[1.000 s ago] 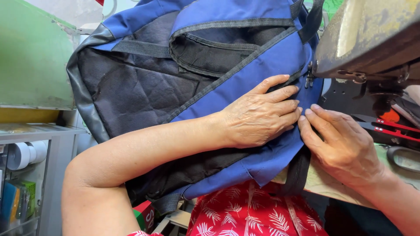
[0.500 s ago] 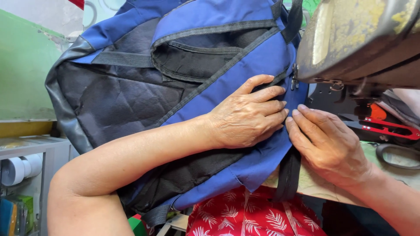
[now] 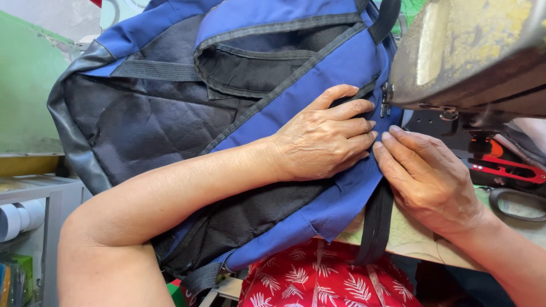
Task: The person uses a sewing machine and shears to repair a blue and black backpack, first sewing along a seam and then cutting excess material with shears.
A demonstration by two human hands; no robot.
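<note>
Both hands, the left hand [image 3: 324, 136] and right hand [image 3: 429, 179], stay pressed flat, fingers spread, on the blue backpack [image 3: 273, 79], now slid further under the sewing machine [image 3: 478, 51].

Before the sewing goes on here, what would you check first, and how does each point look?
1. Left hand flat on the blue and black backpack, holding it down: ok.
2. Right hand pressing the blue edge beside the left: ok.
3. Fingertips clear of the needle under the sewing machine: cannot tell, the needle is hidden.
4. Black strap hanging off the table edge, away from the seam: ok.
5. Red thread snips lying apart from both hands: ok.
6. Seam lined up under the presser foot: cannot tell.
</note>
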